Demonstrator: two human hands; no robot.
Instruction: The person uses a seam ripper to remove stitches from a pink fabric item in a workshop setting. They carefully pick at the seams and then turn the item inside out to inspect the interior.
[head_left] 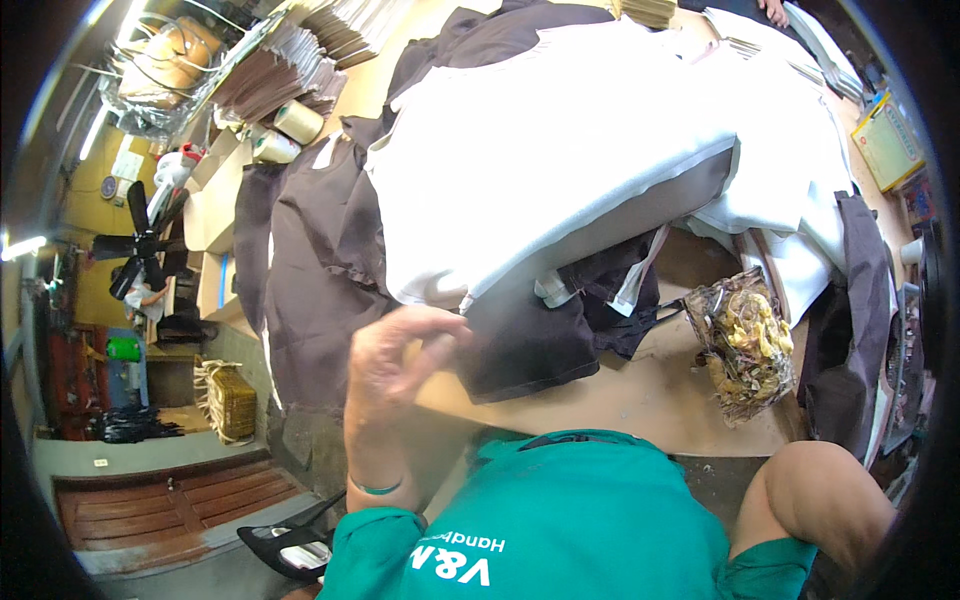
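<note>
My left hand [398, 360] is blurred just below the lower corner of a large white fabric piece [540, 150], its fingers curved; whether they grip anything is unclear. Dark fabric [515, 345] lies beside it on the tan table [650, 395], and more dark cloth [315, 260] drapes to the left. To the right sits a crusted, mottled brown-and-yellow lump [740, 345] with a dark handle-like rod. My right arm [805, 500] is bent at the lower right; its hand is out of sight.
Paper stacks [270, 80], thread cones [298, 122] and an open carton [210, 210] line the back left. A black fan [140, 245], a person [150, 298] and a woven basket [225, 400] are farther left. Another person's hand [775, 12] shows at top right.
</note>
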